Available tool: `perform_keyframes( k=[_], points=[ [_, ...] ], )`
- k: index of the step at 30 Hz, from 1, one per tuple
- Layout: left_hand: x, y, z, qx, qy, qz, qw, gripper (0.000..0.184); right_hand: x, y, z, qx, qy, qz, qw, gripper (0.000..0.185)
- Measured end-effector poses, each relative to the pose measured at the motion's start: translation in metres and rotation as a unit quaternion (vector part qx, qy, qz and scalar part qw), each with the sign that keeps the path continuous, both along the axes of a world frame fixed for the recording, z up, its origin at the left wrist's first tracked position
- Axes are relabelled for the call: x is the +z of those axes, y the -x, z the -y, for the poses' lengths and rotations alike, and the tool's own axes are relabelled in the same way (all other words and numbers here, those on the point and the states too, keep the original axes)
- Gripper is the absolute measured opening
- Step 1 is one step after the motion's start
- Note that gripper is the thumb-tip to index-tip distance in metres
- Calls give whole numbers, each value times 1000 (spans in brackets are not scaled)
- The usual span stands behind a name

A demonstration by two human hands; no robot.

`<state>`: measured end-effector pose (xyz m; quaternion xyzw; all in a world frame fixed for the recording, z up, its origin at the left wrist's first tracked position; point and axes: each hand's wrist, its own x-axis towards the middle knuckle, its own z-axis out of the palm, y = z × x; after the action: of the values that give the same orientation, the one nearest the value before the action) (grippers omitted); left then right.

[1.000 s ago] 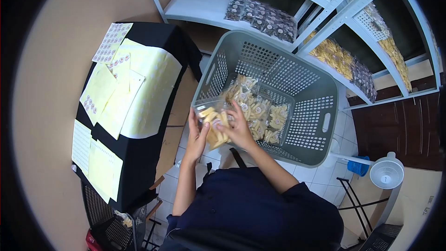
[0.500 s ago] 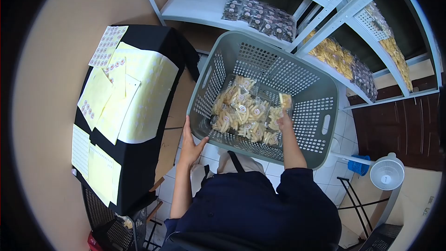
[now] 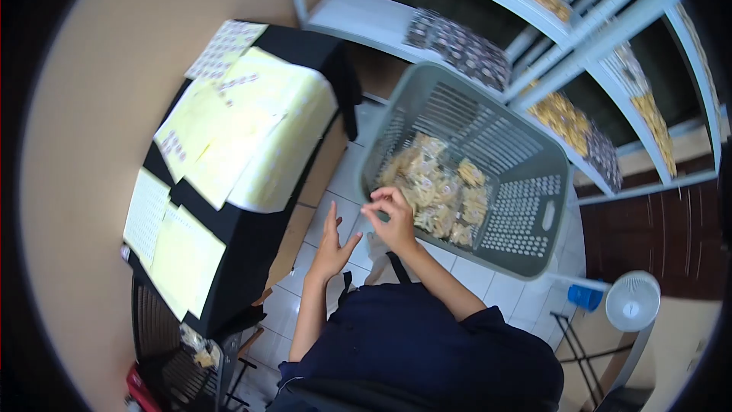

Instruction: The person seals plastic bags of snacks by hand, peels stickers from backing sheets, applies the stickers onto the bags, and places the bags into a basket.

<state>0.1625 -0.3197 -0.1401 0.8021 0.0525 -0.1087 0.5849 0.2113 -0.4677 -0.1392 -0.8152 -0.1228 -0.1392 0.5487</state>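
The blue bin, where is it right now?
In the head view, the blue bin is low on the right, right beside the white fan and near the dark brown door.

Head-worn camera looks forward, down over hands [image 3: 390, 220].

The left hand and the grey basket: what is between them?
In the head view, the right hand is between the left hand and the basket, above white floor tiles.

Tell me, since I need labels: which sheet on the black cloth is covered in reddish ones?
The sheet at the end of the cloth nearest the shelves, with rows all over; the other sheets show few or none.
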Motion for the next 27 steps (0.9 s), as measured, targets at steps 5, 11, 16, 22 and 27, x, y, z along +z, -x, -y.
perform_keyframes(
  k=[5,11,16,22,27],
  points=[
    [-1,40,-85,108,-5,50,993,48,22,26,-95,169,23,56,984,12],
    [17,138,-192,325,64,119,936,19,23,77,-221,364,22,73,928,13],
    [13,245,-251,545,14,113,831,29,28,138,-317,478,-22,77,875,11],
    [-7,341,-268,734,-26,228,639,22,35,194,-416,585,-48,57,808,12],
    [-20,402,-271,835,-73,128,530,31,56,226,-504,743,106,8,661,17]
  ],
)
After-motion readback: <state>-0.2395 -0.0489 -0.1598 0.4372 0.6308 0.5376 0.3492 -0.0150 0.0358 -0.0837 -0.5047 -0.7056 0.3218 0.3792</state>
